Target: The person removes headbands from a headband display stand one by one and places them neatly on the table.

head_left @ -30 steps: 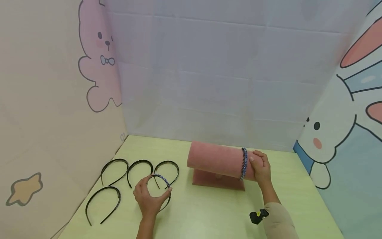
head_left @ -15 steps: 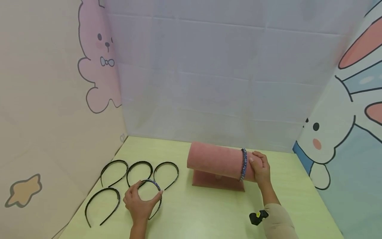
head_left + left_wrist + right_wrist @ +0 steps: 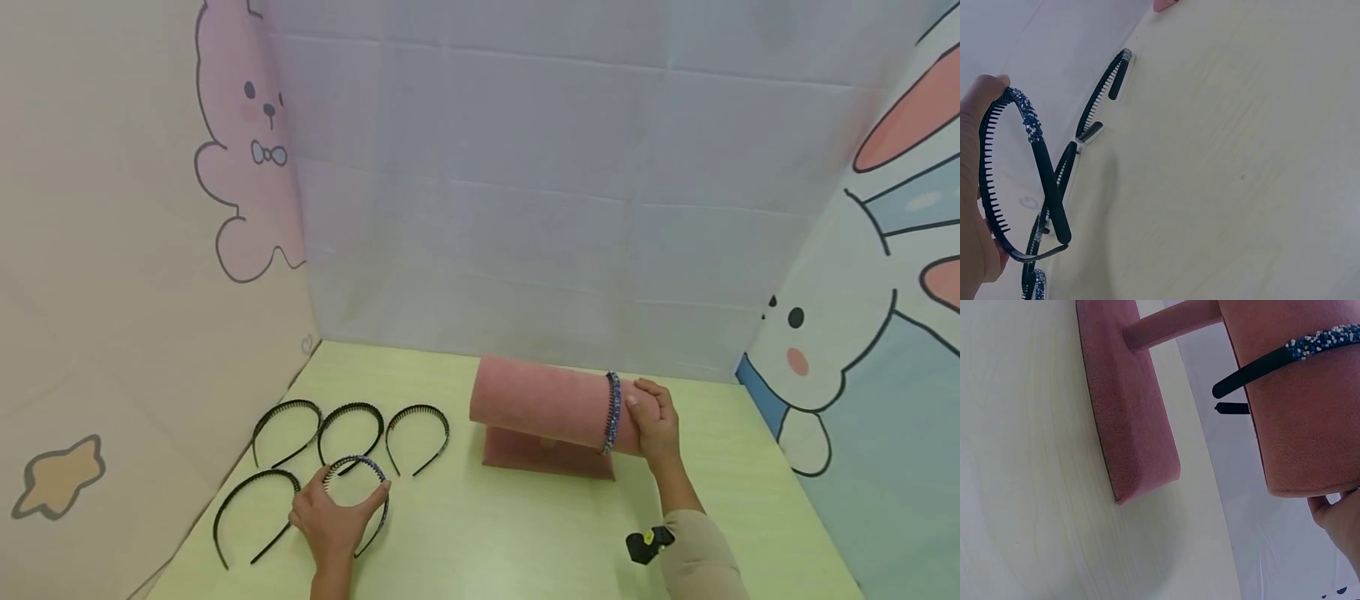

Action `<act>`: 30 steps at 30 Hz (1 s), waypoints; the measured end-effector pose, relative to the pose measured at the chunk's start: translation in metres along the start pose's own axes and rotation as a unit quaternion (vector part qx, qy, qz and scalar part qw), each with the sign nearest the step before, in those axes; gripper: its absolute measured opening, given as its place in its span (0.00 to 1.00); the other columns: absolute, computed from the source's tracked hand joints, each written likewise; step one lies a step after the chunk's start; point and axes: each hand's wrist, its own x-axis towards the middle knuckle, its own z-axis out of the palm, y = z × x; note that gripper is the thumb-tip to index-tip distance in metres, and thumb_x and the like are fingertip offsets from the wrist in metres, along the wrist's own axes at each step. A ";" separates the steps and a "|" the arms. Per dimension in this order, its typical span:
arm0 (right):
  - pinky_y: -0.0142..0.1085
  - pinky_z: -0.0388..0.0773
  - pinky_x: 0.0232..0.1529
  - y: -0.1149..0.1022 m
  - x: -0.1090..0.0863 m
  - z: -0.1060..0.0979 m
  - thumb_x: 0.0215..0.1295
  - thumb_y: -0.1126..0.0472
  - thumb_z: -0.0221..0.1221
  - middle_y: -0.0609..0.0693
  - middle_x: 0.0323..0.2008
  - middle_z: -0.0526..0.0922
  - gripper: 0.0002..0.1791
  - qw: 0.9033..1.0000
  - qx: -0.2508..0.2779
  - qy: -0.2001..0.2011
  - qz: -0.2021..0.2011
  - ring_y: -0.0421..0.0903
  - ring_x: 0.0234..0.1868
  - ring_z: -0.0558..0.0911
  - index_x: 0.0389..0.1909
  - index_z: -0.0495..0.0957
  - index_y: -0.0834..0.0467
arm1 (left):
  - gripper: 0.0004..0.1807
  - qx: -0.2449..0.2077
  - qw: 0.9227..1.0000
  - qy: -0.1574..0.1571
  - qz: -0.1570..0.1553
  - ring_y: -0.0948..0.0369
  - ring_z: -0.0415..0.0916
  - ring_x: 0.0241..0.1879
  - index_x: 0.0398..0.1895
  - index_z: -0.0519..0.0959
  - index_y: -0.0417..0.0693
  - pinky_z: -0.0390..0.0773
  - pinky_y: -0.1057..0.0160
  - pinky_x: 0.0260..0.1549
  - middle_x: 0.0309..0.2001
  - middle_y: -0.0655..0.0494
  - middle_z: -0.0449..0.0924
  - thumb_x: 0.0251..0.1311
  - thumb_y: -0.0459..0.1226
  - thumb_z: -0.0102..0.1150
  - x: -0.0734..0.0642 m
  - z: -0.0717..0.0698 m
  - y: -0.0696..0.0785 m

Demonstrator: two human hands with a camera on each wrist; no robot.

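My left hand (image 3: 330, 523) holds a toothed black headband (image 3: 1052, 184) between its spread thumb and fingers, raised over the table. Blue and white sparkles cover part of this band. My right hand (image 3: 657, 423) grips the right end of a pink velvety headband display stand (image 3: 540, 402), a thick horizontal roll on a stem and flat base (image 3: 1124, 425). Around the roll, just left of that hand, sits a blue sparkly headband (image 3: 613, 412); its two black tips stick out below the roll in the right wrist view.
At the left of the pale yellow table (image 3: 495, 542) lie several dark headbands: a back row with one headband (image 3: 417, 408) at its right end, plus a headband (image 3: 258, 475) nearer the front. A white sheet (image 3: 480, 208) hangs behind; printed cloth walls flank both sides.
The left hand has moved left and slightly toward the front with its headband, uncovering the right headband of the back row. My right hand and the stand stay in place.
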 end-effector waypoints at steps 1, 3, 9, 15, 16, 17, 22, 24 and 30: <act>0.27 0.62 0.49 0.000 0.000 0.000 0.61 0.73 0.54 0.52 0.49 0.75 0.15 1.000 0.002 0.000 -0.002 0.37 0.48 0.70 0.49 0.68 0.73 | 0.56 0.008 1.000 0.000 -0.001 0.39 0.51 0.55 0.58 0.66 0.42 0.54 0.41 0.49 0.53 0.34 0.60 0.21 0.57 0.79 0.001 -0.001 -0.001; 0.28 0.62 0.49 -0.002 0.000 0.001 0.61 0.73 0.53 0.58 0.50 0.74 0.15 1.000 0.006 0.000 -0.005 0.38 0.48 0.70 0.48 0.67 0.74 | 0.56 0.030 1.000 -0.001 -0.002 0.38 0.52 0.54 0.58 0.65 0.41 0.53 0.40 0.49 0.53 0.33 0.60 0.21 0.59 0.78 0.003 -0.003 -0.003; 0.29 0.62 0.49 -0.003 0.001 0.001 0.61 0.73 0.54 0.63 0.52 0.72 0.16 1.000 0.004 -0.001 -0.003 0.37 0.47 0.70 0.49 0.67 0.73 | 0.58 0.083 0.996 -0.019 -0.034 0.38 0.51 0.53 0.58 0.64 0.41 0.54 0.40 0.47 0.53 0.33 0.57 0.22 0.62 0.75 0.007 -0.010 -0.015; 0.29 0.61 0.49 -0.003 0.000 0.000 0.61 0.72 0.54 0.43 0.47 0.75 0.16 1.000 -0.002 0.001 0.002 0.37 0.48 0.70 0.49 0.67 0.74 | 0.60 0.100 0.993 -0.040 -0.050 0.37 0.50 0.53 0.59 0.64 0.40 0.53 0.40 0.48 0.53 0.33 0.56 0.21 0.65 0.74 0.007 -0.011 -0.027; 0.28 0.61 0.49 -0.004 0.000 0.000 0.61 0.73 0.54 0.40 0.46 0.75 0.16 1.000 -0.002 0.001 0.002 0.36 0.48 0.69 0.49 0.67 0.74 | 0.60 0.103 0.992 -0.043 -0.050 0.37 0.50 0.53 0.59 0.64 0.40 0.53 0.39 0.48 0.52 0.32 0.56 0.21 0.65 0.74 0.007 -0.011 -0.027; 0.28 0.61 0.49 -0.004 0.000 0.000 0.61 0.73 0.54 0.37 0.46 0.75 0.16 1.000 -0.001 0.000 0.001 0.36 0.48 0.69 0.49 0.66 0.74 | 0.60 0.106 0.992 -0.046 -0.049 0.37 0.50 0.53 0.59 0.63 0.40 0.52 0.39 0.48 0.52 0.32 0.56 0.21 0.65 0.74 0.006 -0.011 -0.027; 0.27 0.61 0.50 -0.005 -0.001 0.001 0.61 0.73 0.53 0.53 0.49 0.75 0.16 1.000 0.006 0.002 0.001 0.37 0.49 0.69 0.49 0.66 0.75 | 0.60 0.120 0.990 -0.049 -0.051 0.35 0.50 0.53 0.59 0.63 0.38 0.52 0.38 0.49 0.52 0.30 0.55 0.20 0.63 0.75 0.006 -0.006 -0.027; 0.28 0.61 0.50 -0.004 -0.001 0.001 0.61 0.73 0.53 0.59 0.51 0.73 0.16 1.000 0.005 0.002 0.004 0.37 0.49 0.69 0.49 0.66 0.74 | 0.60 0.127 0.989 -0.048 -0.056 0.35 0.49 0.53 0.59 0.63 0.38 0.52 0.38 0.49 0.52 0.30 0.55 0.20 0.62 0.76 0.005 -0.003 -0.029; 0.27 0.62 0.49 -0.003 -0.001 0.002 0.61 0.74 0.53 0.53 0.49 0.75 0.15 1.000 0.007 0.006 0.001 0.36 0.48 0.70 0.48 0.68 0.73 | 0.57 0.149 0.985 -0.051 -0.070 0.37 0.48 0.53 0.59 0.63 0.35 0.50 0.38 0.49 0.53 0.32 0.53 0.25 0.58 0.75 0.000 0.004 -0.032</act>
